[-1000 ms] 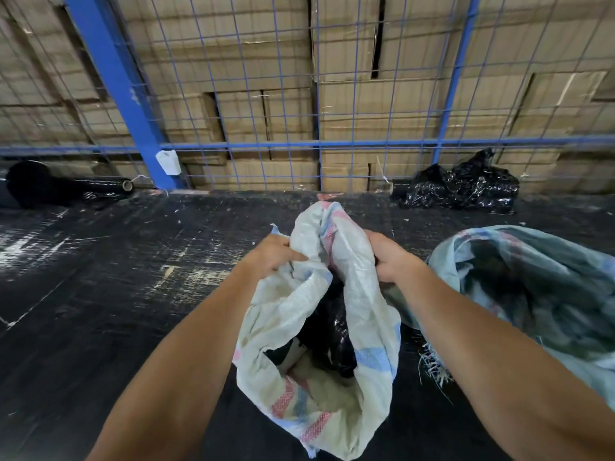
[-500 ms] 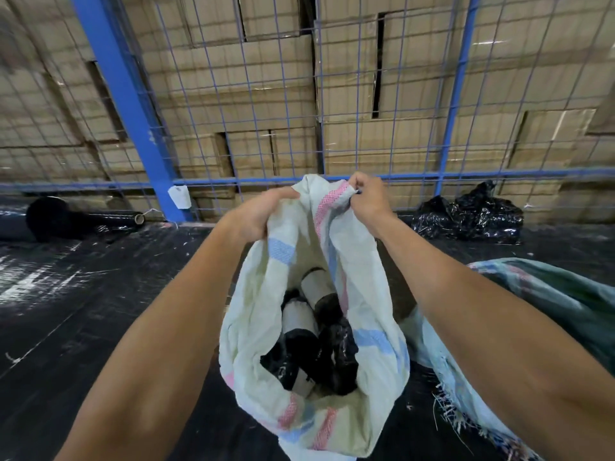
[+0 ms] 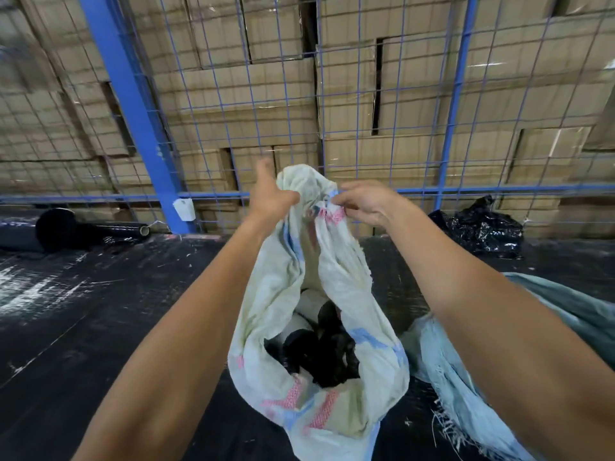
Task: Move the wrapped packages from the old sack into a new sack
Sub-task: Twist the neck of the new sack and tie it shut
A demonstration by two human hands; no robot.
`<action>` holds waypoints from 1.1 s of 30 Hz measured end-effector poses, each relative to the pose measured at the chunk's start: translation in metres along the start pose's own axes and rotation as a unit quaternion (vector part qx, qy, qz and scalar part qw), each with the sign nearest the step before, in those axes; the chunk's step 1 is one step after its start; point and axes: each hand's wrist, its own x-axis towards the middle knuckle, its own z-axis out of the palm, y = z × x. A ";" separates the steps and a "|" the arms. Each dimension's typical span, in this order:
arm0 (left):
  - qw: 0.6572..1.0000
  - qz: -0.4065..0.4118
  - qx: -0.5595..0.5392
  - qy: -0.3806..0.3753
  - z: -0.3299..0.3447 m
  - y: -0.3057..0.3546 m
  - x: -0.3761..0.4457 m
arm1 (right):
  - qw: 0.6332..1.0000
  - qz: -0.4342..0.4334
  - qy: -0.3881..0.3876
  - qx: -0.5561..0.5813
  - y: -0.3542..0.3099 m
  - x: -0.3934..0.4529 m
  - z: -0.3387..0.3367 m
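A white woven sack [image 3: 276,314] with pink and blue stripes hangs in front of me, lifted by its far end. My left hand [image 3: 271,194] and my right hand [image 3: 366,202] both grip the bunched top of it. Its mouth gapes toward me near the floor. Inside lie black-wrapped packages [image 3: 327,354] with pale roll ends. A second, bluish-grey sack [image 3: 472,387] with a frayed edge lies on the floor to the right, partly behind my right forearm.
The floor [image 3: 100,311] is covered in black plastic sheeting. A blue wire fence [image 3: 139,134] stands close ahead with stacked cardboard boxes behind it. A black roll [image 3: 83,231] lies at the left, a crumpled black bag [image 3: 482,227] at the right.
Both hands have raised the white sack's far end higher, from waist level to up against the fence. The packages have slid down toward the mouth.
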 end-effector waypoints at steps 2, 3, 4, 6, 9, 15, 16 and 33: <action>0.964 -0.157 -0.158 -0.146 0.004 0.003 -0.012 | 0.997 0.048 -0.017 0.060 0.017 -0.001 -0.002; 0.933 -0.211 -0.189 -0.222 0.008 -0.002 -0.019 | 0.993 0.045 -0.026 0.110 0.021 -0.002 -0.002; 0.901 -0.252 -0.216 -0.279 0.013 -0.009 -0.026 | 0.987 0.032 -0.041 0.149 0.022 -0.006 -0.003; 0.881 -0.286 -0.251 -0.281 0.023 -0.024 -0.037 | 0.981 -0.002 -0.062 0.184 0.022 -0.014 -0.005; 0.930 -0.253 -0.225 -0.144 0.034 -0.030 -0.039 | 0.994 -0.029 0.029 0.099 0.048 -0.019 -0.023; 0.943 -0.123 -0.240 -0.196 0.020 -0.018 -0.037 | 0.874 0.237 -0.168 -0.389 0.172 -0.051 -0.084; 0.924 -0.126 -0.279 -0.230 0.016 -0.021 -0.040 | 0.868 0.256 -0.181 -0.385 0.184 -0.057 -0.087; 0.908 -0.306 -0.277 -0.071 -0.070 -0.012 -0.085 | 0.993 0.081 -0.075 0.039 0.038 -0.073 -0.001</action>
